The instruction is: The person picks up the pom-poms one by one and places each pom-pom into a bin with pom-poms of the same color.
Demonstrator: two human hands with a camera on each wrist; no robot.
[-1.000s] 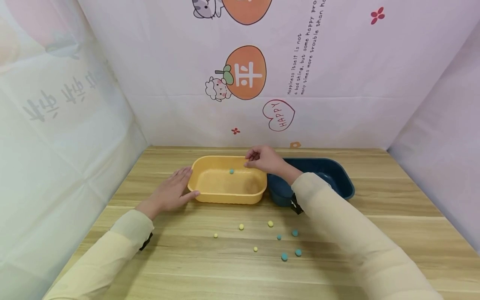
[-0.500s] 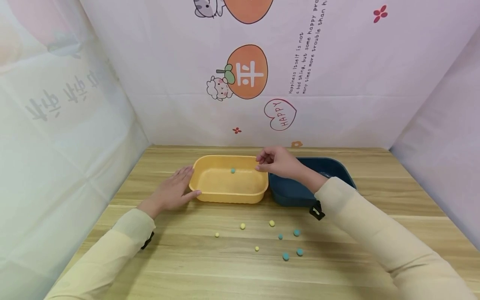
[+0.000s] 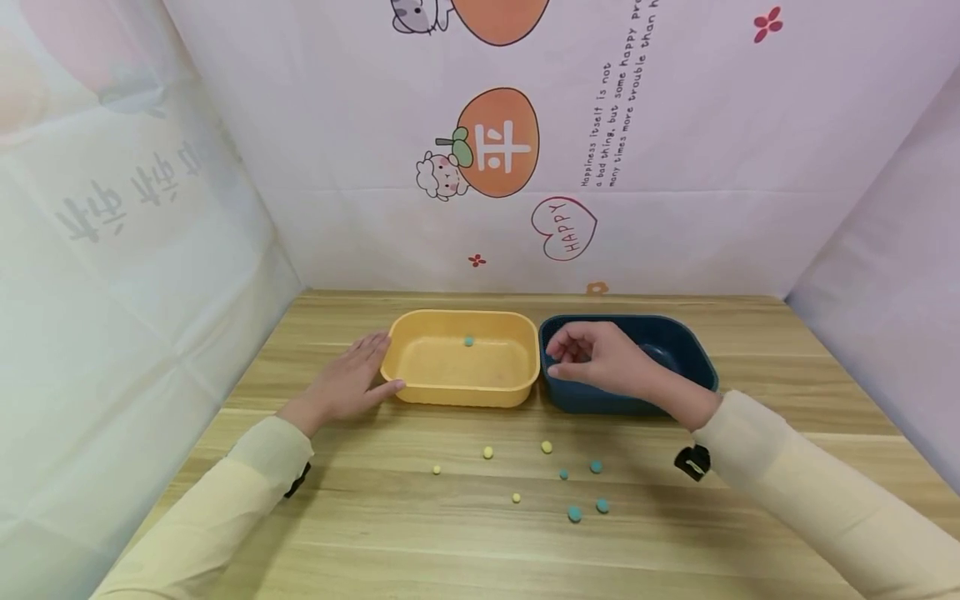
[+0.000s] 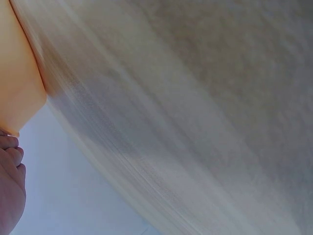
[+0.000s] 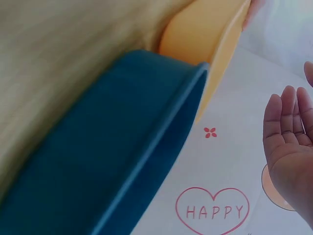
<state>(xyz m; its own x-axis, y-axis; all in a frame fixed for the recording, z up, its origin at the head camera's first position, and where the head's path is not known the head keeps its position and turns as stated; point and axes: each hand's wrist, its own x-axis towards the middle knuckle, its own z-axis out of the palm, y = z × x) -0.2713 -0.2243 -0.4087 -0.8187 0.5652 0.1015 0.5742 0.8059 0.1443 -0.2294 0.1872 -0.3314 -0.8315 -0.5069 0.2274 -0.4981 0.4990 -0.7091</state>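
Note:
My left hand (image 3: 347,385) rests against the left end of a yellow plastic basin (image 3: 461,397), fingers straight along its rim and thumb at the front corner. One small teal ball (image 3: 468,342) lies inside that basin. Over the left part of a dark blue basin (image 3: 600,403) hovers my right hand (image 3: 603,360), fingers loosely bent. In the right wrist view this hand (image 5: 292,142) shows nothing between its fingers. Several yellow balls (image 3: 488,452) and several teal balls (image 3: 574,514) lie on the table in front of the basins.
Both basins stand side by side near the back edge of the wooden table (image 3: 360,517). White printed cloth (image 3: 660,242) hangs behind and along both sides. Black straps (image 3: 693,462) show at the wrists.
My right hand has moved right and slightly down, from the yellow basin's right end to over the blue basin. The left hand and the balls keep their places.

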